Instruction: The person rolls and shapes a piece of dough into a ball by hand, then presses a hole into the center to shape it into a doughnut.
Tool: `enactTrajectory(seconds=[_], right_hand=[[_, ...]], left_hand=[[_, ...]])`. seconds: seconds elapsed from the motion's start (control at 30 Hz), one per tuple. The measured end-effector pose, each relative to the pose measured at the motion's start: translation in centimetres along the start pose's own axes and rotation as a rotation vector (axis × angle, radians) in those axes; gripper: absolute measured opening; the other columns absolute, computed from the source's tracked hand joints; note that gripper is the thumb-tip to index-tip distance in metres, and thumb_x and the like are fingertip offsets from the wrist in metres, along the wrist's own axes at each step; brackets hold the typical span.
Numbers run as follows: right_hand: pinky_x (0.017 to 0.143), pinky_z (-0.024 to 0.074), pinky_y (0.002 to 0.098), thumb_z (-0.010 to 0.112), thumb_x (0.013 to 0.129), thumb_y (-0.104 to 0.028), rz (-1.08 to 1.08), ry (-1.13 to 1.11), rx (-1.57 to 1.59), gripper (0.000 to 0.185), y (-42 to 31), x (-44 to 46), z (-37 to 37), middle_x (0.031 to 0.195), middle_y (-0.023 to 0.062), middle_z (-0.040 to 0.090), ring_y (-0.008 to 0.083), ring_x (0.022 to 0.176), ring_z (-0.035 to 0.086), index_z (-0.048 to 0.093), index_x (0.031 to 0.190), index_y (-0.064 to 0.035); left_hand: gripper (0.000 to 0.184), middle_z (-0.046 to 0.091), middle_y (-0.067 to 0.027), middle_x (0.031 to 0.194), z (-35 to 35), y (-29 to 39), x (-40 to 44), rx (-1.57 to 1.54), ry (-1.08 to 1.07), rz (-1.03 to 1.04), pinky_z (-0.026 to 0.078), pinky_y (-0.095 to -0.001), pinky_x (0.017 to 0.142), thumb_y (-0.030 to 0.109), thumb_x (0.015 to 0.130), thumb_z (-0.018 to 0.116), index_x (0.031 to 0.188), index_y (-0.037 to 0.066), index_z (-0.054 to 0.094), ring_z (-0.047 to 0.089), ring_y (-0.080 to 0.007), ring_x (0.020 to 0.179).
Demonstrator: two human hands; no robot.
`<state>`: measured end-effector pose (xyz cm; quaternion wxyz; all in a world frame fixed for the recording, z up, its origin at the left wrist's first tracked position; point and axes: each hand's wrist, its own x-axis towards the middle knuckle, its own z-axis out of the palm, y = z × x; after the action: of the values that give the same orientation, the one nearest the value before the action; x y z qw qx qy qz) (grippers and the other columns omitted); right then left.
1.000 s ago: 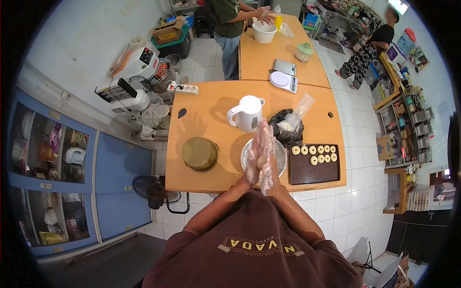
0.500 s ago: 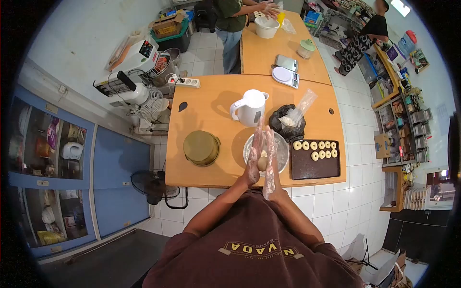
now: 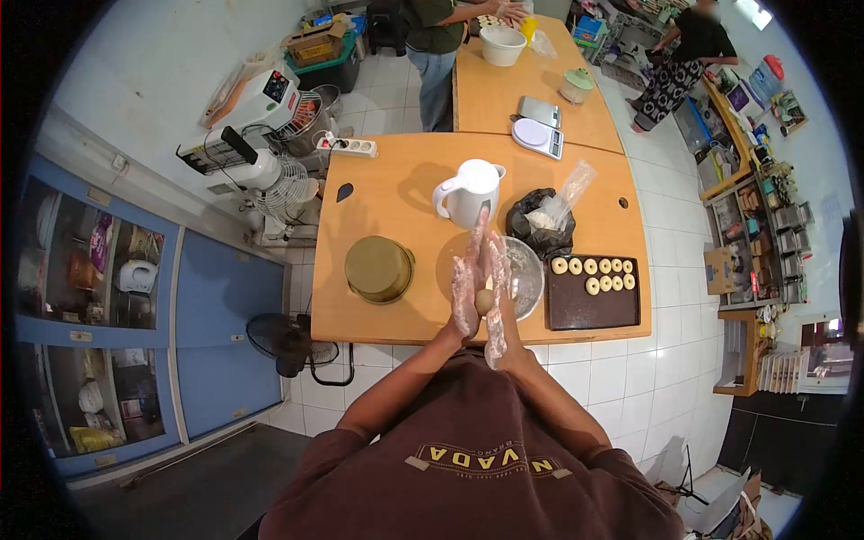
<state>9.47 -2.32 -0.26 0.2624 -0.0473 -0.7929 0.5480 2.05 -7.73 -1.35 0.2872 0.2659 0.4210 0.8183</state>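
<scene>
My left hand (image 3: pixel 468 279) and my right hand (image 3: pixel 496 283) wear clear, whitish-smeared plastic gloves, palms facing each other with fingers straight and pointing away from me. Between the palms, near their heels, sits a small round dough ball (image 3: pixel 484 301). Partly hidden behind my right hand is a clear mixing bowl (image 3: pixel 529 281) with whitish residue. On the right, a dark baking tray (image 3: pixel 576 310) carries several pale ring-shaped dough pieces (image 3: pixel 604 283) in two rows. Beyond the bowl, a black plastic bag (image 3: pixel 526 216) holds white stuff and a clear bag.
A white electric kettle (image 3: pixel 475 193) stands just past my fingertips. To the left is an upturned olive-coloured pot (image 3: pixel 378 268). Farther back are a kitchen scale (image 3: pixel 538 137), a power strip (image 3: pixel 349 147) and a white tub (image 3: pixel 502 47). A co-worker (image 3: pixel 430 54) stands at the far table.
My hands have shifted slightly left, off part of the bowl, with the dough ball still between the palms. In the background, the person at the right has turned and moved a little.
</scene>
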Motion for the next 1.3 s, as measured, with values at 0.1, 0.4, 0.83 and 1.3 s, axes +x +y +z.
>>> enactTrajectory(seconds=[0.1,0.4,0.83,1.3], right_hand=[[0.127,-0.0022,0.0531,0.022,0.102,-0.075,0.006,0.054,0.016,0.100,-0.5,0.7,-1.1,0.175,0.0196,0.006,0.0399,0.161,0.001,0.010,0.166,-0.0004],[0.126,-0.0074,0.0556,0.025,0.105,-0.067,-0.024,0.057,-0.115,0.092,1.9,-0.3,-1.3,0.174,0.0240,0.004,0.0399,0.161,0.001,0.009,0.166,0.0005],[0.126,-0.0066,0.0544,0.032,0.106,-0.064,0.048,0.156,-0.134,0.091,2.4,-0.6,-2.0,0.174,0.0245,0.002,0.0405,0.161,0.000,0.008,0.166,0.0007],[0.126,-0.0037,0.0575,0.033,0.104,-0.066,-0.047,0.195,-0.087,0.097,2.1,-0.5,-2.4,0.173,0.0275,0.000,0.0440,0.161,0.001,0.006,0.166,0.0031]], left_hand=[[0.094,0.004,-0.0116,0.176,0.2,-2.5,-1.7,-0.091,-0.111,-0.074,0.005,-0.0458,0.130,0.073,0.104,0.011,0.168,0.006,0.002,0.008,-0.0277,0.162],[0.102,0.005,-0.0098,0.176,1.5,0.9,0.3,-0.174,-0.057,-0.006,0.005,-0.0483,0.131,0.081,0.099,0.015,0.168,0.007,0.007,0.007,-0.0271,0.162],[0.109,0.004,-0.0088,0.176,3.2,1.7,-0.1,-0.166,-0.127,-0.044,0.013,-0.0509,0.129,0.086,0.094,0.017,0.168,0.008,0.004,0.010,-0.0316,0.161],[0.095,0.010,-0.0106,0.176,3.1,-0.8,-2.5,-0.234,-0.158,-0.013,0.004,-0.0420,0.130,0.073,0.104,0.020,0.167,0.003,0.011,0.008,-0.0249,0.162]])
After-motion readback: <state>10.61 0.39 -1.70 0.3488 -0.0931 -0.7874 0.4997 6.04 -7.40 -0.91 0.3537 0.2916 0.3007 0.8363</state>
